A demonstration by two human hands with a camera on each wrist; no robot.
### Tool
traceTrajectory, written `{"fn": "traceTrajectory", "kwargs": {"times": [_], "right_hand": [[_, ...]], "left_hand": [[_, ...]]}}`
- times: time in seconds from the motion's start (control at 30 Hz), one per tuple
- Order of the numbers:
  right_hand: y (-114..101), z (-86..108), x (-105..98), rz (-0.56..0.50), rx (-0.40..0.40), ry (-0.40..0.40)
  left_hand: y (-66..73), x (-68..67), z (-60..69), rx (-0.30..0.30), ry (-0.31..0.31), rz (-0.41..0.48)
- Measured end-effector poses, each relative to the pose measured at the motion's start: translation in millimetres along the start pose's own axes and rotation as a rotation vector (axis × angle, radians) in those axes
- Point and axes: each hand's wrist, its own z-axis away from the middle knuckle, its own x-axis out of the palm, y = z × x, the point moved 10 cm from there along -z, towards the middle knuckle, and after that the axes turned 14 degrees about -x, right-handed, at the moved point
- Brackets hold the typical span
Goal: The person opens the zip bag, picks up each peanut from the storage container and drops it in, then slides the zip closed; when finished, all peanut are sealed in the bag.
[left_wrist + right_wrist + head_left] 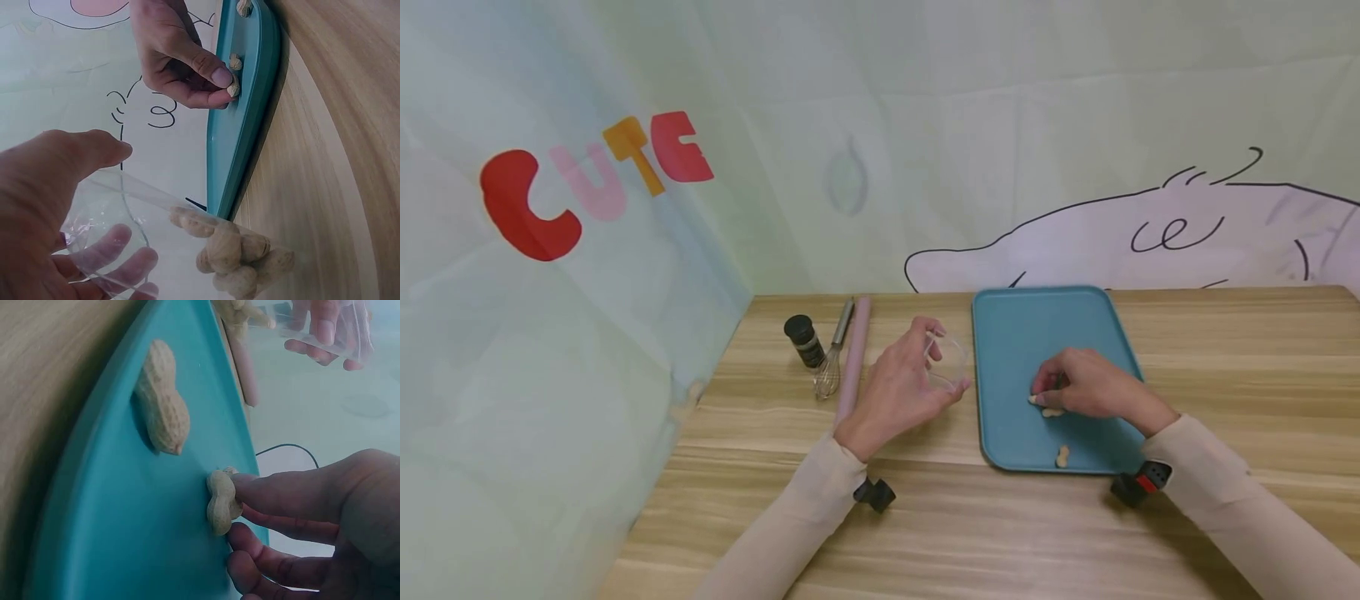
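My left hand holds a clear plastic bag at its mouth, thumb and fingers spread apart around it. Several unshelled peanuts lie at the bottom of the bag in the left wrist view. Over the blue tray, my right hand pinches one peanut between thumb and finger. A second peanut rests on the tray just by those fingertips. Closer to the tray's near edge lies a third peanut.
Left of the bag, a pink rolling pin lies beside a whisk and a black-capped jar. All are on the wooden table. A printed cloth backdrop hangs behind and to the left.
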Motion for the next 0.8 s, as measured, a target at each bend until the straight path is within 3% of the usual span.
{"fn": "traceTrajectory", "kwargs": {"times": [0.17,0.27,0.57,0.8], "right_hand": [[0,-1.0,0,-0.001,-0.003,-0.016],[-8,-5.4,-7,0.003,-0.045,0.007],[-74,-22.1,-46,0.029,-0.264,0.290],[-114,-36.3,-42,-0.026,-0.343,0.355]], "left_hand": [[0.8,0.1,0.0,-0.001,0.003,-0.008],[0.8,1.0,-0.3,-0.001,-0.007,-0.006],[-0.3,2.7,0.5,0.005,-0.021,0.011],[0.6,1.9,1.4,0.027,-0.008,-0.009]]}}
